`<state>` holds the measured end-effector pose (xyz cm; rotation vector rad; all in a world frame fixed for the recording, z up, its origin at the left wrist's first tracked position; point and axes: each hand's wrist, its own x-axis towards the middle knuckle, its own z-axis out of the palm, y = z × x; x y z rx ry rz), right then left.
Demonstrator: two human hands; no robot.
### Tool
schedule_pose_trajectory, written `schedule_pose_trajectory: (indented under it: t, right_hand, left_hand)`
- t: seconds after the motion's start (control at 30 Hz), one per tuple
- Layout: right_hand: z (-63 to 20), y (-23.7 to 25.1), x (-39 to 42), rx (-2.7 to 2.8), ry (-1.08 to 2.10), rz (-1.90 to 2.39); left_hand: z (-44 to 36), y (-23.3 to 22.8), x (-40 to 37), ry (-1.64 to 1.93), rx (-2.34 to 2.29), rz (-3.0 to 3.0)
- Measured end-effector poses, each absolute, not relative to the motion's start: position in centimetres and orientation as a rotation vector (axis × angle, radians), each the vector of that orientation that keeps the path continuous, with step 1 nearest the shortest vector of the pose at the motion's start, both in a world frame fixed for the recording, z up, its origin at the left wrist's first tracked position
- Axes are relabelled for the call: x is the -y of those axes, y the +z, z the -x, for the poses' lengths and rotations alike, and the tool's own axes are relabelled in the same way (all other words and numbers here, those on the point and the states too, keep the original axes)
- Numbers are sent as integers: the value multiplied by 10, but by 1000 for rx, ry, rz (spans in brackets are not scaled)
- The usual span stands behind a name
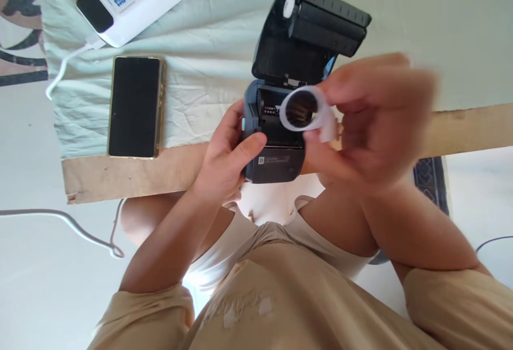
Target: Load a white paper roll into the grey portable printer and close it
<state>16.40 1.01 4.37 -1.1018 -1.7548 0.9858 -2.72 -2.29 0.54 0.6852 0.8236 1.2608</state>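
Note:
My left hand [232, 152] grips the left side of a small dark label printer [276, 165], its thumb lying over the front edge. The printer's black lid [288, 45] is swung up, so the paper bay is exposed. A white paper roll [325, 120] with a dark hollow core is pinched in my right hand [372, 120], just above and at the right of the bay. My right hand is blurred by motion. Part of the bay is hidden behind the roll, and I cannot tell whether the roll touches the printer.
A black-screened phone [135, 107] lies at the left on the pale green cloth [200, 72]. Behind it rests a white power bank [140, 5] with a white cable [66, 64]. The table's bare wooden edge [132, 175] runs in front. My thighs are just below it.

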Motion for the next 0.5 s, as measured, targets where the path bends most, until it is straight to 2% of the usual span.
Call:
schedule_pose_trajectory:
  t: [0.17, 0.5]
  right_hand:
    - [-148, 36, -12, 2020, 370, 1015]
    - [-151, 31, -20, 2091, 223, 870]
  left_hand:
    - [29, 4, 23, 1255, -857, -676]
    - [28, 9, 24, 1243, -799, -613]
